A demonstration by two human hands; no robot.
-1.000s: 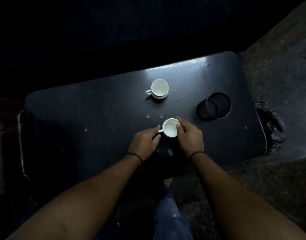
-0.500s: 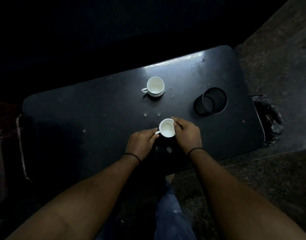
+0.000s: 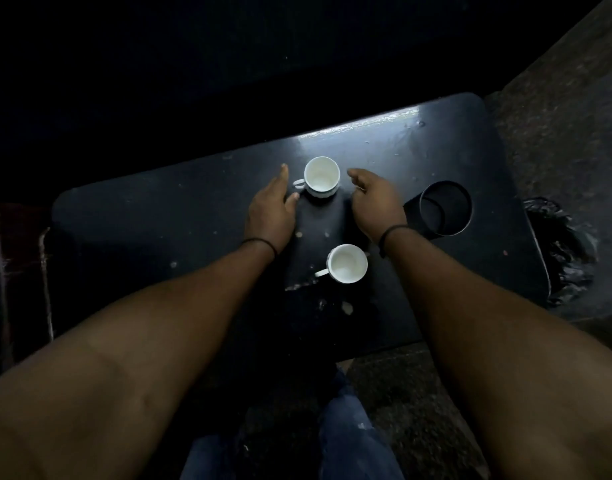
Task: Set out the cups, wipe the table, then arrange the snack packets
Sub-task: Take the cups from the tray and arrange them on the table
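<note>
Change over the last second: both hands have left the near cup (image 3: pixel 347 264) and moved up the frame to the far cup (image 3: pixel 321 176). A second ago they bracketed the near cup, fingers at its handle and rim; that cup now stands alone, upright, at centre frame between the two forearms.

Left hand (image 3: pixel 271 206): fingers straight, flat over the table (image 3: pixel 159 216), fingertips just beside the far cup's handle; contact with the handle cannot be told. It holds nothing.

Right hand (image 3: pixel 375 199): fingers loosely spread on the cup's right side, a visible gap between them and the cup wall. It holds nothing.

Reading: the near cup looks placed, and the far cup is next for adjusting or shifting. The setting-out stage is not finished. Pale crumbs and specks remain on the dark tabletop, so wiping is not yet done. No cloth or snack packets are in view.

Orientation: both cups stand mouth-up, long axis vertical, toward the camera. Far cup handle points to frame left; near cup handle points to lower left. The handles are roughly but not exactly matched.

Also present: a black cylindrical holder (image 3: pixel 444 207), right of the right wrist, open end tilted toward the camera.
</note>
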